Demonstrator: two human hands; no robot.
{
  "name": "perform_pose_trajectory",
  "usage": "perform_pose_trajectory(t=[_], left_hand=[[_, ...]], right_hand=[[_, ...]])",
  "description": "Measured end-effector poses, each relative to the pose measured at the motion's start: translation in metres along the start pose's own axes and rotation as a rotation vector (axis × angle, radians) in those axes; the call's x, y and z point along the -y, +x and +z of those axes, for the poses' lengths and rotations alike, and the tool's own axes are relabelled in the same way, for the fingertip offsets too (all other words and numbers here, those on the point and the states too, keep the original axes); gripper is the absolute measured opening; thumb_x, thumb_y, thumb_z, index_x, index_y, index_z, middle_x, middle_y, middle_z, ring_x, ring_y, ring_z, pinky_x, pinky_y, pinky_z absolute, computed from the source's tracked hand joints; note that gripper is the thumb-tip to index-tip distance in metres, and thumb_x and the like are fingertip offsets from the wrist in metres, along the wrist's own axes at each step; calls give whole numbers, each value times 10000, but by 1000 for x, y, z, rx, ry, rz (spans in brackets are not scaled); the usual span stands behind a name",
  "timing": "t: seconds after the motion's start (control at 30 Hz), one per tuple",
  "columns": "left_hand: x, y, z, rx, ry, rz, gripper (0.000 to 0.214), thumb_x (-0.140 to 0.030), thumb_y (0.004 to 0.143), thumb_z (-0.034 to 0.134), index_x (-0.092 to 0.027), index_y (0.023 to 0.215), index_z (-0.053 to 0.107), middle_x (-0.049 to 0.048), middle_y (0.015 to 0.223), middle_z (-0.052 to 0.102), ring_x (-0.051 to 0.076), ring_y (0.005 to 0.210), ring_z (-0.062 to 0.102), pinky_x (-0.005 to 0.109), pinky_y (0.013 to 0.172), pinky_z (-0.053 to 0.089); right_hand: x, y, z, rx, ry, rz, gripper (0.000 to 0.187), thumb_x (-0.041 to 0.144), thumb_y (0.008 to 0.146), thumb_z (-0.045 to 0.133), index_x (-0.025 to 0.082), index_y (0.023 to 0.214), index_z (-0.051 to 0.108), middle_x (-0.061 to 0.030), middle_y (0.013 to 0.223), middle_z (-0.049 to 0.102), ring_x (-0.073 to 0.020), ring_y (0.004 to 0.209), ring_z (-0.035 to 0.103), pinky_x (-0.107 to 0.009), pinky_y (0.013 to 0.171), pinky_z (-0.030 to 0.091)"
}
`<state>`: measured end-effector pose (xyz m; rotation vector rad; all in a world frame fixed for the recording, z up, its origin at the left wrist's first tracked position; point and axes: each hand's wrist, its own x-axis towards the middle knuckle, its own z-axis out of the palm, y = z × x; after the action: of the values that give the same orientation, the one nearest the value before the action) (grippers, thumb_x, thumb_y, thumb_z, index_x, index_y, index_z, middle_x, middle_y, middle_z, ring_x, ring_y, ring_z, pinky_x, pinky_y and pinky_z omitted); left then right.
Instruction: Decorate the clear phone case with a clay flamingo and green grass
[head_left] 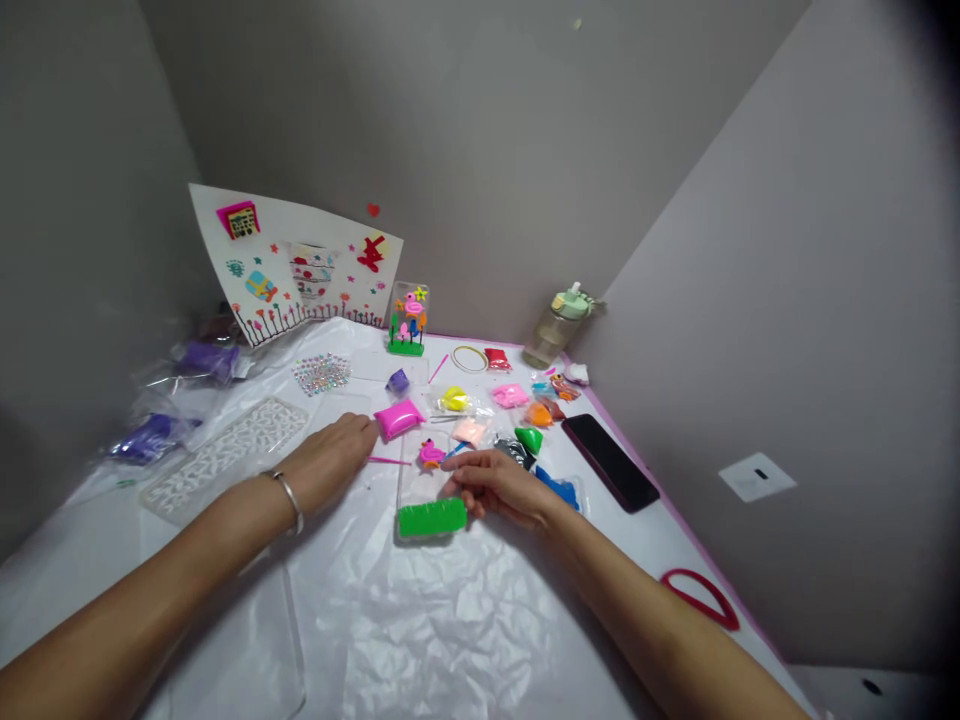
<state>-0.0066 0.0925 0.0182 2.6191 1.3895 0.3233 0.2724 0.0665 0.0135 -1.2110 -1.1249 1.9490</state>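
Note:
A clear phone case (415, 487) lies on the table in front of me. It bears a strip of green clay (433, 518) along its near end and a small pink clay bird (431, 454) above that. My right hand (491, 484) has its fingers curled at the case's right edge, closed on it, with the index finger reaching over it beside the bird. My left hand (349, 445) is palm down with bent fingers beside a magenta clay packet (400, 419); its fingertips are hidden. Close by lies a thin pink stick (390, 461).
Several clay packets, including a yellow one (454, 399) and a green one (529, 440), lie beyond the case. A decorated case (409, 318) stands by the wall. To the right are a bottle (551, 335), a phone (610, 462) and a red-handled item (701, 597). Gem stickers (322, 373) lie left.

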Motion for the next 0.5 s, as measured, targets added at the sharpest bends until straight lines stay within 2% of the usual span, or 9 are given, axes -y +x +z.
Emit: perform_pose_trajectory(t=[0.1, 0.17, 0.27, 0.37, 0.43, 0.5], left_hand=[[7, 17, -3, 30, 17, -15, 240, -337, 981, 648, -176, 1159, 653, 70, 1167, 691, 222, 981, 693, 428, 846, 595], [13, 18, -9, 55, 18, -26, 239, -337, 979, 652, -172, 1152, 654, 67, 1152, 694, 219, 968, 695, 422, 835, 597], [24, 5, -22, 74, 31, -80, 204, -340, 985, 641, -173, 1101, 664, 53, 1093, 700, 201, 919, 692, 400, 811, 593], [35, -12, -33, 87, 59, -182, 201, -364, 990, 626, -169, 1018, 666, 18, 936, 694, 175, 798, 676, 368, 749, 577], [40, -22, -36, 88, 64, -243, 203, -369, 996, 603, -174, 1000, 662, 3, 860, 680, 167, 733, 656, 351, 708, 555], [44, -30, -34, 65, 49, -276, 183, -340, 995, 561, -193, 1042, 659, 15, 867, 697, 192, 746, 664, 349, 686, 526]], right_hand=[[2, 2, -1, -26, -58, -22, 235, 233, 832, 721, 95, 1012, 662, -75, 820, 753, -53, 476, 563, -155, 426, 469], [1, -3, 2, -15, -125, -20, 266, 271, 842, 705, 98, 1037, 656, -73, 822, 746, -51, 468, 547, -163, 433, 467], [-2, -19, 13, 31, -273, -15, 324, 328, 874, 658, 105, 1108, 642, -75, 839, 742, -67, 473, 552, -190, 449, 472], [2, -37, 24, 66, -497, -42, 273, 363, 934, 585, 123, 1044, 657, -53, 772, 719, -92, 462, 548, -222, 445, 461], [11, -46, 29, 32, -690, -108, 246, 358, 977, 549, 146, 972, 674, -27, 714, 682, -103, 488, 539, -234, 476, 444], [26, -48, 33, -59, -888, -211, 216, 315, 1006, 532, 169, 965, 686, -25, 729, 669, -125, 575, 556, -256, 560, 446]])
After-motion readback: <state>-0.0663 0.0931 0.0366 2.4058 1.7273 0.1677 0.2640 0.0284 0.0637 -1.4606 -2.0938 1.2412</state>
